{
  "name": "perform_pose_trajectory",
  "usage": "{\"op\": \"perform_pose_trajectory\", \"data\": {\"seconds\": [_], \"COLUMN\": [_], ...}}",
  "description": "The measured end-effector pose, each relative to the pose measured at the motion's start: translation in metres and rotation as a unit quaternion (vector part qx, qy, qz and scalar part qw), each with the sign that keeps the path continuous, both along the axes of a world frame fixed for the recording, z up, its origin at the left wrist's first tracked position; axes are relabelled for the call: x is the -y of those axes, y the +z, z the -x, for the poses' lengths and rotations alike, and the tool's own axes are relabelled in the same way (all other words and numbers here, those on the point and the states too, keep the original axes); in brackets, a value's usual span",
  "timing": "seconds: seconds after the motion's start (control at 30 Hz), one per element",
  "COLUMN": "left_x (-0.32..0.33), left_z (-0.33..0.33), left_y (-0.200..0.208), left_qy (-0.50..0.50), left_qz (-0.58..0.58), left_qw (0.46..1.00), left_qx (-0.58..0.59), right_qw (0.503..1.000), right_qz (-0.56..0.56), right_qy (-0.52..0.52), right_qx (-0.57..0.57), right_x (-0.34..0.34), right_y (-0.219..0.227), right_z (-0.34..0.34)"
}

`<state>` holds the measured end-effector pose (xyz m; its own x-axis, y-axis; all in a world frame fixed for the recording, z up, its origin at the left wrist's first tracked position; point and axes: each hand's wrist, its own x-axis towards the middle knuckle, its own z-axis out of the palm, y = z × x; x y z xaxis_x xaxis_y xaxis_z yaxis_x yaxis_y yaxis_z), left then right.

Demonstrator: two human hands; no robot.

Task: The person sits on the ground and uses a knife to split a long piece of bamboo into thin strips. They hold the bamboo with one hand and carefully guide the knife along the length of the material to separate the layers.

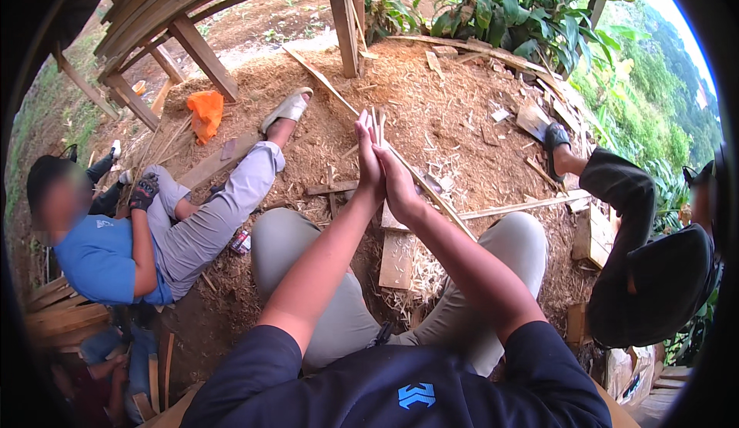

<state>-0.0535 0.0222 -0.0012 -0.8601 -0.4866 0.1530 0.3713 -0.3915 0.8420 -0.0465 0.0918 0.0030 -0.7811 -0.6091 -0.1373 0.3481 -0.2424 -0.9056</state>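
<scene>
My left hand (pixel 368 155) and my right hand (pixel 398 183) are pressed palm to palm in front of my knees, fingers pointing away from me. Thin pale wooden sticks (pixel 380 124) poke up between the fingertips; their lower parts are hidden by the palms. Just behind the hands, a long thin wood strip (pixel 436 197) slants across the ground. Below them, between my legs, lies a wooden block (pixel 396 260) with shavings (pixel 428 278) around it.
A person in a blue shirt (pixel 108 255) sits at left, near an orange plastic bag (pixel 205 116). Another in dark clothes (pixel 647 289) sits at right. A wooden bench frame (pixel 202 55) stands at far left. Sawdust (pixel 323 151) and wood scraps (pixel 531 120) cover the ground.
</scene>
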Motion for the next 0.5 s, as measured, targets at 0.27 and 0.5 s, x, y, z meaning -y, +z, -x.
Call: {"op": "perform_pose_trajectory", "data": {"seconds": [0.27,0.5], "left_x": [-0.054,0.001], "left_z": [-0.026,-0.013], "left_y": [0.031,0.025], "left_qy": [-0.118,-0.067], "left_qz": [0.151,-0.024], "left_qw": [0.981,0.997], "left_qx": [-0.017,0.034], "right_qw": [0.979,0.993], "right_qz": [0.123,-0.088], "right_qy": [-0.162,0.050], "right_qx": [-0.029,-0.064], "right_x": [-0.001,-0.006], "right_y": [-0.035,0.050], "right_z": [0.071,-0.016]}}
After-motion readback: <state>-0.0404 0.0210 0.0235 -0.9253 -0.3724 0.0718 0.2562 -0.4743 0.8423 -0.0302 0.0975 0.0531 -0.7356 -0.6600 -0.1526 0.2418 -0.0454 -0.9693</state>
